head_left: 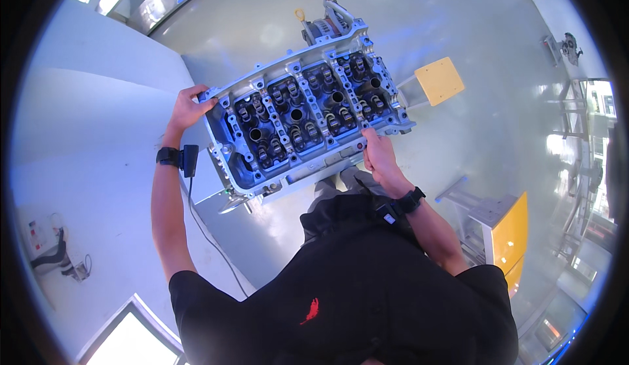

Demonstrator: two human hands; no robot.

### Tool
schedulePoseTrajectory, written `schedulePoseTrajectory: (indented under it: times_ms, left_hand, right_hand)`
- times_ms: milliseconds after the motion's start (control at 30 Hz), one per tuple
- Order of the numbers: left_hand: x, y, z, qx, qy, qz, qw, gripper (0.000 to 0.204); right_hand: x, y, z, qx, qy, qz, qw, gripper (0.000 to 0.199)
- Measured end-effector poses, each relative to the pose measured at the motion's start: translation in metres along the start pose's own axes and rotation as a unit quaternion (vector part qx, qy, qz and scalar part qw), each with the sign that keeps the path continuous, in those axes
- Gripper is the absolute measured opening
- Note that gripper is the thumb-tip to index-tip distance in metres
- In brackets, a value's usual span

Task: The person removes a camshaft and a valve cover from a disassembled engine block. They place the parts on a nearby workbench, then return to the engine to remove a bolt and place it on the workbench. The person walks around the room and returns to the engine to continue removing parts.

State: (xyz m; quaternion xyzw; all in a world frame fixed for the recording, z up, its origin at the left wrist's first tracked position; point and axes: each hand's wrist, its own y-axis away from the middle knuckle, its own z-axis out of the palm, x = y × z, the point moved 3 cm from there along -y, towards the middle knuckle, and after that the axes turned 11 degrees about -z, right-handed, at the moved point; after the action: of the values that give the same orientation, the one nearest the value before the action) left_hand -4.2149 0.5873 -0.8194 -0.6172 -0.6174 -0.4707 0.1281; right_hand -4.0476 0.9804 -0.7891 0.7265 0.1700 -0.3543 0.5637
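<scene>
Up in front of the person's chest, a metal engine head (306, 121) is held off the floor, tilted so that its open top with rows of dark valve parts and round holes faces the camera. The left hand (190, 107) grips the far left corner of the engine head, fingers curled over its edge and thumb on the rim. The right hand (378, 155) is closed on the lower right edge of the engine head, fingers tucked under it. Both wrists carry black bands; the one on the left wrist has a small black box (190, 160) with a cable hanging down from it.

Beyond the upper end of the engine head sits more engine hardware (327, 21) with a yellow ring on it. Right of the engine head stands a stool with a yellow seat (439, 80) on the pale shiny floor. Further right and lower than the engine head is a grey cabinet with a yellow side (510, 230). Left of the engine head lies a white table top (78, 122).
</scene>
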Motion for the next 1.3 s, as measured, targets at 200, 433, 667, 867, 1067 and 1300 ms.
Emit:
schedulePoseTrajectory:
  times_ms: [200,433,667,867,1067,1300]
  left_hand:
    - [-0.027,0.136,-0.14,-0.012,0.02,0.057,0.998,0.031]
    - [0.084,0.348,-0.301,-0.035,-0.041,-0.049,0.997,0.034]
    - [0.128,0.225,-0.589,-0.052,-0.049,-0.059,0.996,0.038]
    - [0.172,0.039,-0.783,-0.103,-0.077,-0.111,0.985,0.033]
    - [0.204,-0.016,-0.864,-0.093,-0.065,-0.144,0.983,0.025]
    - [0.054,0.089,-0.916,-0.016,-0.023,-0.107,0.994,0.03]
  right_hand:
    - [-0.022,0.131,0.088,-0.004,0.093,-0.146,0.985,0.041]
    - [-0.132,0.382,0.116,-0.065,0.095,-0.075,0.991,0.04]
    - [-0.338,0.384,0.338,-0.011,0.082,-0.054,0.995,0.04]
    - [-0.528,0.286,0.497,0.031,0.108,-0.008,0.994,0.036]
    - [-0.628,0.265,0.558,0.086,0.067,-0.058,0.992,0.03]
    - [-0.497,0.351,0.687,0.196,-0.017,-0.152,0.969,0.03]
